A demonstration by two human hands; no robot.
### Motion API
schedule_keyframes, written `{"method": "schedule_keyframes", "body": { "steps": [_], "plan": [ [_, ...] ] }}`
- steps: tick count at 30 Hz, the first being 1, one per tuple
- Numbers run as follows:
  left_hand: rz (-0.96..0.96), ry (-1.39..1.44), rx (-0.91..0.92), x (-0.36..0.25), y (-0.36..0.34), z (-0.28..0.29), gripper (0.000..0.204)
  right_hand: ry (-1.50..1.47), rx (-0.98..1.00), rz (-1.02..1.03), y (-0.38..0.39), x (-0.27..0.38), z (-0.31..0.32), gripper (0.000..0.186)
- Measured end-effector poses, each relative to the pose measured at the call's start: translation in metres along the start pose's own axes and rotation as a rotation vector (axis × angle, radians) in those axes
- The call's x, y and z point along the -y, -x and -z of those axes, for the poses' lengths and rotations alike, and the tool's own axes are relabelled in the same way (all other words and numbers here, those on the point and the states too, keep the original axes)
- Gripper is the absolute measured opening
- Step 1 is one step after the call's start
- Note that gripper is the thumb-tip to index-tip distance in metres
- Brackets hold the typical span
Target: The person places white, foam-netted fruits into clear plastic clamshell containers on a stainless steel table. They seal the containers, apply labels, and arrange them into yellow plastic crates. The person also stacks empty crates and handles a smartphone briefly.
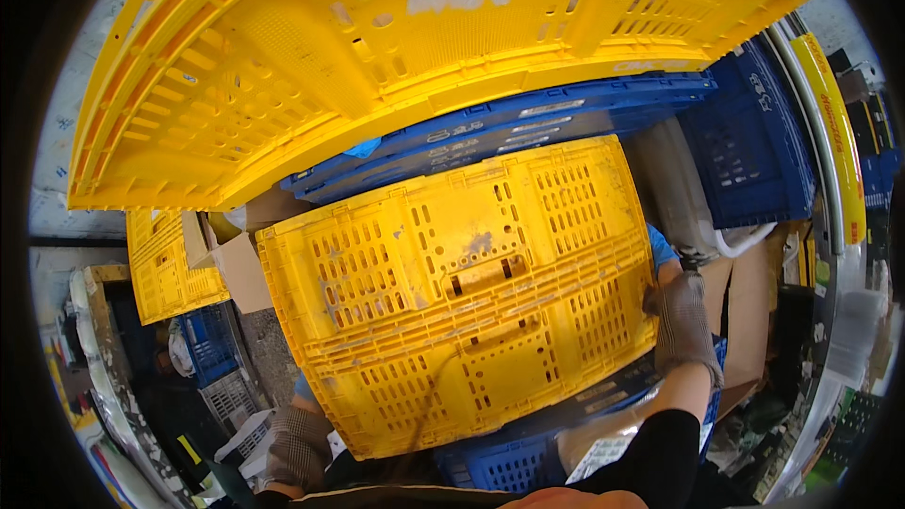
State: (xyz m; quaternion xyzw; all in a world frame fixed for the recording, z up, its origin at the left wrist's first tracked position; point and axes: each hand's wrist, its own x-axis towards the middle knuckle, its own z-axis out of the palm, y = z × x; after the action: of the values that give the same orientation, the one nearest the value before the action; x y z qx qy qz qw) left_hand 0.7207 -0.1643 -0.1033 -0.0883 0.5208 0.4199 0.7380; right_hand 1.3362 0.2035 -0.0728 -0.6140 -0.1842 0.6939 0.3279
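Note:
A yellow slotted plastic crate [471, 236] fills the middle, tilted toward me; a ridged seam crosses it, and whether this is one crate or two together I cannot tell. At its right end is my right hand [664, 247] in a blue glove, closed on the edge with the fingers mostly hidden. My left hand [303, 389], also blue-gloved, holds the lower left end, largely behind the crate. Checked grey covers wrap both forearms.
A large yellow crate [330, 85] stands just beyond, above flat blue crates [490, 132]. A blue crate [745, 141] is at right, near a metal post [818, 132]. Cardboard [242, 269] lies left; another blue crate [504, 465] sits below the held one.

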Motion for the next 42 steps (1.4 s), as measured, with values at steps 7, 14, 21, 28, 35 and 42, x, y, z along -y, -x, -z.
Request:
{"method": "schedule_keyframes", "body": {
  "steps": [7, 14, 21, 28, 35, 42],
  "plan": [
    [-0.017, 0.016, -0.043, 0.006, 0.027, 0.007, 0.052, 0.075, 0.026, 0.071, -0.022, 0.005, 0.004, 0.032],
    [0.002, -0.003, -0.043, 0.001, 0.073, 0.017, 0.053, 0.072, 0.040, 0.176, -0.029, 0.008, 0.020, 0.033],
    [-0.088, 0.020, -0.032, -0.011, 0.143, 0.037, 0.054, 0.066, -0.016, 0.224, 0.045, 0.004, -0.004, 0.034],
    [-0.276, 0.095, -0.050, -0.039, 0.226, 0.083, 0.055, 0.091, 0.037, 0.247, 0.131, -0.010, -0.097, 0.035],
    [-0.423, 0.204, -0.062, -0.049, 0.296, 0.189, 0.056, 0.123, 0.137, 0.285, 0.206, -0.061, -0.224, 0.036],
    [-0.490, 0.223, -0.046, -0.124, 0.352, 0.305, 0.056, 0.123, 0.285, 0.222, 0.241, -0.129, -0.382, 0.037]
  ]
}}
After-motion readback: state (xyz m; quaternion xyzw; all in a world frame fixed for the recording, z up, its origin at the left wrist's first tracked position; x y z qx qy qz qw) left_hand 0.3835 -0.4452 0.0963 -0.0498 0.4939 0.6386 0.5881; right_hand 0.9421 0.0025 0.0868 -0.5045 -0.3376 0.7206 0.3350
